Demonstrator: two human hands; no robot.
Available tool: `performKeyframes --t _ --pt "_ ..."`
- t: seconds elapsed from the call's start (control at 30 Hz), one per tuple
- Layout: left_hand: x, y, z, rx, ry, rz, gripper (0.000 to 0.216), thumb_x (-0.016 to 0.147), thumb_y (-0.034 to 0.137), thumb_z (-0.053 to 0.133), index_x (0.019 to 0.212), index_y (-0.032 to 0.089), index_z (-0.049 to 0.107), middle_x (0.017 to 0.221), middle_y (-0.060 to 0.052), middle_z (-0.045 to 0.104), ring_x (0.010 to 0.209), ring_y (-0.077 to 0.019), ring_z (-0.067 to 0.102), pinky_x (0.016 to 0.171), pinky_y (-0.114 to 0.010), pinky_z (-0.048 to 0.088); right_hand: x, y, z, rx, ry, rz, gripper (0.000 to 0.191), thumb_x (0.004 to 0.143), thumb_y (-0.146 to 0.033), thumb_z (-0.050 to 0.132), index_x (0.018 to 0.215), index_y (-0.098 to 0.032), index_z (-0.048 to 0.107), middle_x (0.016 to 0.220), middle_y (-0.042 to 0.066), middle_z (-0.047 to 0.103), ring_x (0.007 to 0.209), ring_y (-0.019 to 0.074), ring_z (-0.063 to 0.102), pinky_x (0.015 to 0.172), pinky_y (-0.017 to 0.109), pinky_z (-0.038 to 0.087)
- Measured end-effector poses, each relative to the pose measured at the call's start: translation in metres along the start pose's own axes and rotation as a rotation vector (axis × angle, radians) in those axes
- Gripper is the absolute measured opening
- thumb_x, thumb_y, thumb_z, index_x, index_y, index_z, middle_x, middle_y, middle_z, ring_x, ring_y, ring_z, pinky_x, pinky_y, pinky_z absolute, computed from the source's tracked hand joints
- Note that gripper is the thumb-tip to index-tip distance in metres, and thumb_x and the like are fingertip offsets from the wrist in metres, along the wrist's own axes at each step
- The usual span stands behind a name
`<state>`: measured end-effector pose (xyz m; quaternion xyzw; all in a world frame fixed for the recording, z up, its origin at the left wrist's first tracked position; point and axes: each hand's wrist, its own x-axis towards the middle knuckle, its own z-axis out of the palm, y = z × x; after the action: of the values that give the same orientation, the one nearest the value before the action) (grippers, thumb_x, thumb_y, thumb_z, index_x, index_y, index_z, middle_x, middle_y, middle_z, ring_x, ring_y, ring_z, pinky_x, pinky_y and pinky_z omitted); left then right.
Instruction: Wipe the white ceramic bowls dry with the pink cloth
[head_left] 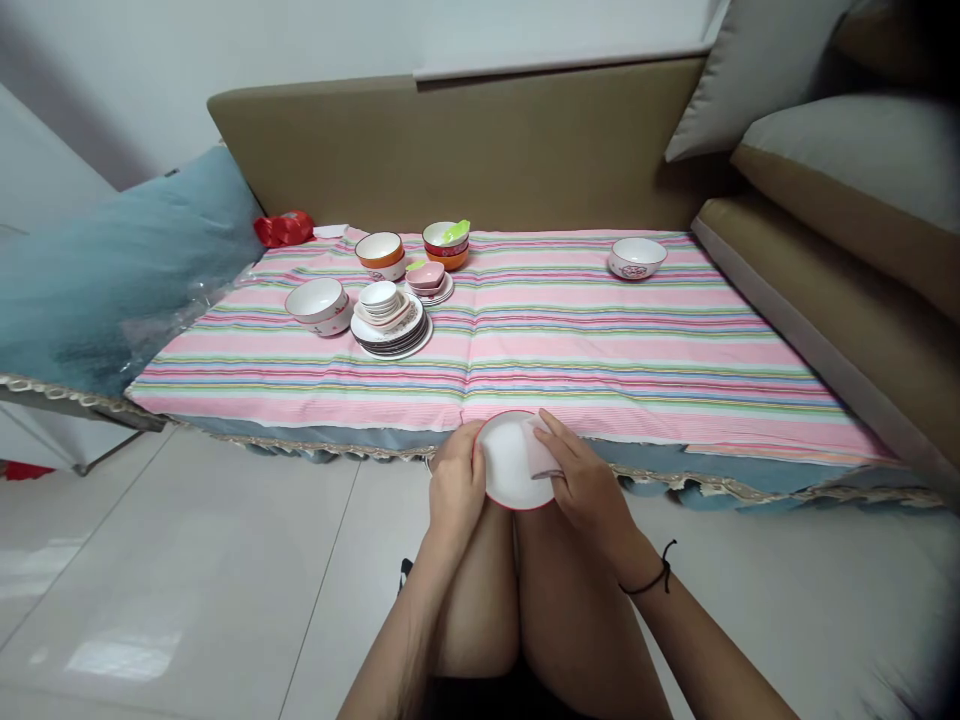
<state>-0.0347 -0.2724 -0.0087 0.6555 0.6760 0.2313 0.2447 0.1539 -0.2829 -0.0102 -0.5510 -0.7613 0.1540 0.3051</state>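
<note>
Red-rimmed plate (508,465), left hand (455,490) fingers clasping its rim, right hand (586,487) fingers pressing cloth (541,457) onto it

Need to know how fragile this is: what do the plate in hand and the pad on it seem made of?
The plate looks like glazed ceramic, white with a red rim, smooth and faintly shiny; melamine cannot be ruled out. The pad under the right hand seems soft cloth or paper, pale pink, matte. The left hand grips the plate's rim.
</note>
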Motion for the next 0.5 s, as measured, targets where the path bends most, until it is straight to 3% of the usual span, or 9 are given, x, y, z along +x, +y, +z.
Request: performKeyframes --t 0.17,0.3,0.4,0.5 --pt "-0.001 0.005 0.001 -0.008 0.011 -0.025 0.043 0.097 0.029 0.032 0.135 0.026 0.051 0.095 -0.005 0.072 0.087 -0.021 0.067 0.08 -0.03 0.047 -0.021 -0.008 0.002 -0.118 0.024 0.021 0.055 0.079 -0.003 0.039 0.129 -0.015 0.056 0.147 0.011 0.046 0.138 0.0272 0.041 0.108 0.05 0.044" --pt "-0.003 0.014 -0.002 0.031 -0.005 -0.041 0.042 0.098 0.029 0.03 0.133 0.028 0.051 0.097 -0.005 0.073 0.083 -0.0211 0.068 0.074 -0.029 0.047 -0.041 -0.024 0.007 -0.187 0.02 0.054 0.045 0.082 -0.006 0.04 0.122 -0.009 0.06 0.133 0.016 0.059 0.133 0.034 0.045 0.104 0.053 0.047" --pt "-0.004 0.018 -0.005 0.083 -0.044 -0.079 0.042 0.098 0.029 0.029 0.133 0.028 0.051 0.095 -0.005 0.073 0.077 -0.0221 0.068 0.069 -0.03 0.045 -0.046 -0.041 0.002 -0.108 -0.038 0.096 0.039 0.082 -0.008 0.041 0.112 -0.011 0.066 0.12 0.015 0.066 0.119 0.0329 0.057 0.101 0.052 0.048" --pt "-0.005 0.015 -0.004 0.104 -0.037 -0.069 0.042 0.097 0.028 0.031 0.135 0.029 0.049 0.097 -0.005 0.073 0.078 -0.0223 0.068 0.069 -0.03 0.045 -0.043 -0.053 -0.022 0.113 -0.166 0.214 0.041 0.079 -0.01 0.042 0.11 -0.017 0.068 0.11 0.01 0.071 0.102 0.0286 0.065 0.089 0.046 0.054"
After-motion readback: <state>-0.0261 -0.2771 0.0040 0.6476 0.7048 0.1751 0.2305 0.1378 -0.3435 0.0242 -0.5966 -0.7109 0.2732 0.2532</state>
